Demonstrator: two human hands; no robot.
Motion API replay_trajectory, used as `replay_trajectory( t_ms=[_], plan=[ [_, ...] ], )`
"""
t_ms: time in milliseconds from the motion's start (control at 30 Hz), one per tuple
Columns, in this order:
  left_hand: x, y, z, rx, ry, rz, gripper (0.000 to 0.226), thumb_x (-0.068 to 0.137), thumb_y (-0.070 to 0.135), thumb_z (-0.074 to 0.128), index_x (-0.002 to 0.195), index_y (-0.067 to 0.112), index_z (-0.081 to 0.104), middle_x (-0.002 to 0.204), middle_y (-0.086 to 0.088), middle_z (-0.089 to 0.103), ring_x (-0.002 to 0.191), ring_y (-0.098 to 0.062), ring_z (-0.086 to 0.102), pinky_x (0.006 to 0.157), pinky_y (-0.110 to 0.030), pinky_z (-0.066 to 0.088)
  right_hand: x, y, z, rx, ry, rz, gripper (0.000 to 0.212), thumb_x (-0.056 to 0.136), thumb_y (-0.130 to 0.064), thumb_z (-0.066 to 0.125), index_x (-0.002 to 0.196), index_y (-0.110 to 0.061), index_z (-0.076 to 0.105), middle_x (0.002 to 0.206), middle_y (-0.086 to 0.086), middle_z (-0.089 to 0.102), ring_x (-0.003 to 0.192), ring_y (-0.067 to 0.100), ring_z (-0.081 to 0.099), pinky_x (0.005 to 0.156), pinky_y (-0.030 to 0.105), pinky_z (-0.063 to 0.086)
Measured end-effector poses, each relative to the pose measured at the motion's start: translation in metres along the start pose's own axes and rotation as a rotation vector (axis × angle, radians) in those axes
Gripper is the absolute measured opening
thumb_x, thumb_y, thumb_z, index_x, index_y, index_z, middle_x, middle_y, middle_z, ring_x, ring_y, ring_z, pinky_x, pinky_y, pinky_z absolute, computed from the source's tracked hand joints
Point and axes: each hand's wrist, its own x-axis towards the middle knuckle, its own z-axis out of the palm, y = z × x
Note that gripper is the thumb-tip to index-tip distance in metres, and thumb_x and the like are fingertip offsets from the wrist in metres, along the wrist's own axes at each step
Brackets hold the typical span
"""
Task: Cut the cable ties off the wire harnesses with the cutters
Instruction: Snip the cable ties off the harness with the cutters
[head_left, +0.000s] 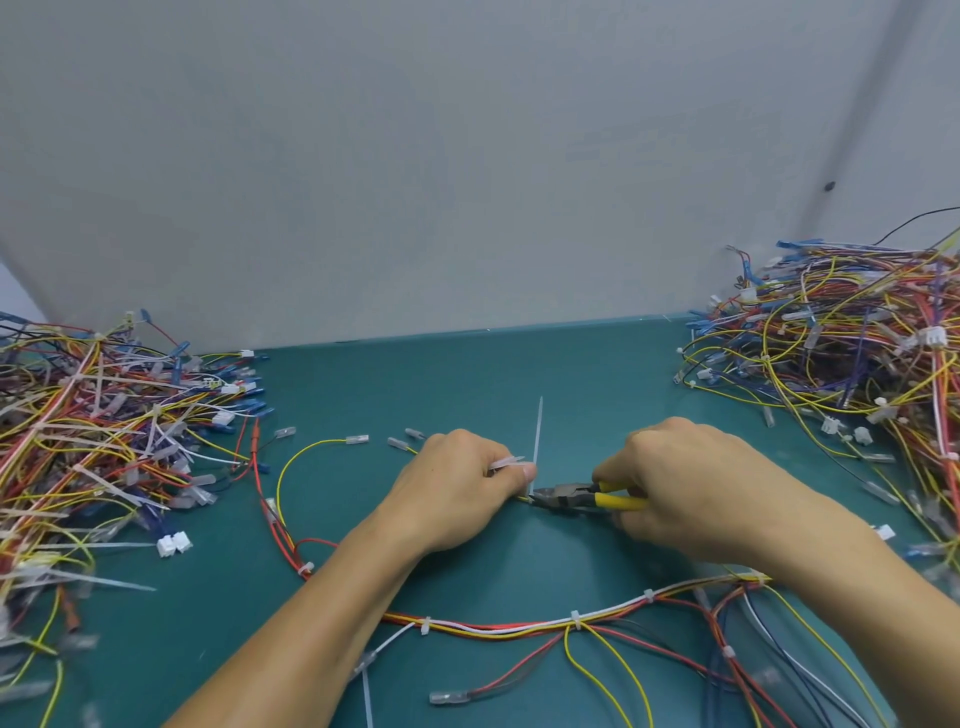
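View from above of a person's two bare forearms reaching over a smooth teal bench (467, 374) set against a plain grey wall (467, 156). The left hand (457, 488) rests knuckles-up on the bench, its grip closed: thumb and forefinger pinch a thin yellow wire of the wire harness (519, 623), apparently to pin it flat and steady. A few pale plastic slivers poke out by the thumb. Just beside the thumb tip a cable tie (536, 447) stands upright, a slim, translucent white nylon strip with a pointed end. Its raised tail leaves the base exposed for the blades.

The right hand (691, 483) has its fingers curled around the yellow rubbery handles of the cutters (571, 500). The dark steel nose points left, and its tips meet the foot of the tie, right where it wraps the wire. Whether the blades have bitten through cannot be told.

The rest of the harness loops across the near bench: red, yellow, white and black insulated strands bundled by small white ties, ending in clear sleeved terminals. It probably lies spread out so that each tie can be reached in turn.

A tangled left heap (93, 441) of coloured wires bristles with long pale tie tails. A similar right heap (841, 353) sits against the wall, with white connectors and blue terminals
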Motion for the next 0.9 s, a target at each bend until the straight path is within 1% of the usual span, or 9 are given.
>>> replay_trajectory(
  t_ms=[100, 233, 267, 333, 400, 533, 733, 800, 900],
  plan=[
    [-0.0002, 0.0007, -0.0002, -0.003, -0.001, -0.005, 0.041, 0.089, 0.045, 0.055, 0.068, 0.012, 0.062, 0.056, 0.000, 0.051, 0.059, -0.019, 0.042, 0.057, -0.031, 0.036, 0.0001, -0.0013, 0.0005, -0.017, 0.017, -0.004, 0.014, 0.078, -0.036, 0.053, 0.072, -0.027, 0.044, 0.071, -0.003, 0.042, 0.082, 0.031, 0.054, 0.048, 0.028, 0.024],
    [0.0000, 0.0006, 0.0008, 0.001, 0.009, -0.010, 0.040, 0.089, 0.045, 0.056, 0.066, 0.012, 0.060, 0.055, 0.002, 0.050, 0.059, -0.018, 0.043, 0.057, -0.032, 0.037, 0.0004, -0.0042, 0.0006, -0.029, 0.010, -0.005, 0.008, 0.077, -0.028, 0.053, 0.074, -0.027, 0.045, 0.073, -0.002, 0.043, 0.083, 0.031, 0.054, 0.053, 0.030, 0.029],
    [-0.0004, 0.0005, 0.0014, -0.005, 0.011, -0.004, 0.037, 0.089, 0.045, 0.056, 0.067, 0.015, 0.060, 0.058, 0.004, 0.053, 0.062, -0.018, 0.046, 0.060, -0.032, 0.040, 0.0005, -0.0046, 0.0006, -0.036, 0.010, -0.005, 0.008, 0.077, -0.027, 0.053, 0.075, -0.026, 0.045, 0.072, -0.002, 0.042, 0.082, 0.031, 0.053, 0.054, 0.030, 0.030],
    [-0.0019, 0.0003, 0.0022, -0.039, 0.020, 0.018, 0.023, 0.088, 0.044, 0.059, 0.077, 0.025, 0.067, 0.070, 0.010, 0.064, 0.075, -0.015, 0.056, 0.071, -0.033, 0.048, 0.0004, -0.0055, 0.0005, -0.053, 0.013, -0.006, 0.008, 0.077, -0.025, 0.052, 0.075, -0.027, 0.045, 0.070, -0.003, 0.039, 0.078, 0.031, 0.050, 0.054, 0.030, 0.030],
    [-0.0036, 0.0015, 0.0013, -0.099, 0.024, 0.039, 0.014, 0.087, 0.041, 0.062, 0.085, 0.031, 0.070, 0.075, 0.011, 0.068, 0.076, -0.013, 0.058, 0.075, -0.033, 0.049, -0.0003, -0.0066, -0.0001, -0.067, 0.016, -0.004, 0.008, 0.078, -0.024, 0.052, 0.076, -0.027, 0.045, 0.068, -0.003, 0.036, 0.075, 0.031, 0.047, 0.052, 0.030, 0.028],
    [-0.0039, 0.0008, 0.0001, -0.223, 0.005, 0.041, 0.016, 0.087, 0.033, 0.064, 0.081, 0.022, 0.072, 0.077, -0.008, 0.068, 0.067, -0.012, 0.052, 0.069, -0.033, 0.047, -0.0017, -0.0090, -0.0008, -0.100, 0.025, 0.004, 0.010, 0.078, -0.022, 0.052, 0.077, -0.029, 0.045, 0.070, -0.001, 0.036, 0.073, 0.032, 0.044, 0.052, 0.029, 0.028],
    [-0.0041, -0.0002, 0.0008, -0.288, -0.015, 0.013, 0.014, 0.087, 0.031, 0.065, 0.079, 0.021, 0.071, 0.078, -0.012, 0.066, 0.064, -0.011, 0.047, 0.065, -0.029, 0.040, -0.0018, -0.0091, 0.0013, -0.110, 0.014, 0.031, 0.008, 0.077, -0.019, 0.053, 0.077, -0.026, 0.049, 0.066, -0.002, 0.036, 0.066, 0.030, 0.041, 0.044, 0.027, 0.020],
    [-0.0049, -0.0005, -0.0008, -0.315, -0.010, 0.009, 0.014, 0.087, 0.031, 0.065, 0.076, 0.022, 0.070, 0.069, -0.010, 0.061, 0.062, -0.010, 0.044, 0.062, -0.028, 0.037, -0.0016, -0.0081, 0.0030, -0.101, 0.002, 0.042, 0.008, 0.077, -0.019, 0.053, 0.076, -0.026, 0.048, 0.066, -0.002, 0.036, 0.066, 0.030, 0.041, 0.044, 0.027, 0.020],
    [-0.0062, 0.0015, -0.0075, -0.382, 0.061, -0.047, 0.022, 0.090, 0.026, 0.059, 0.069, 0.020, 0.059, 0.057, 0.008, 0.044, 0.054, -0.007, 0.034, 0.052, -0.020, 0.028, -0.0007, -0.0051, 0.0054, -0.061, -0.010, 0.059, 0.008, 0.080, -0.023, 0.052, 0.075, -0.025, 0.046, 0.068, -0.001, 0.039, 0.071, 0.031, 0.043, 0.048, 0.028, 0.026]
  ],
)
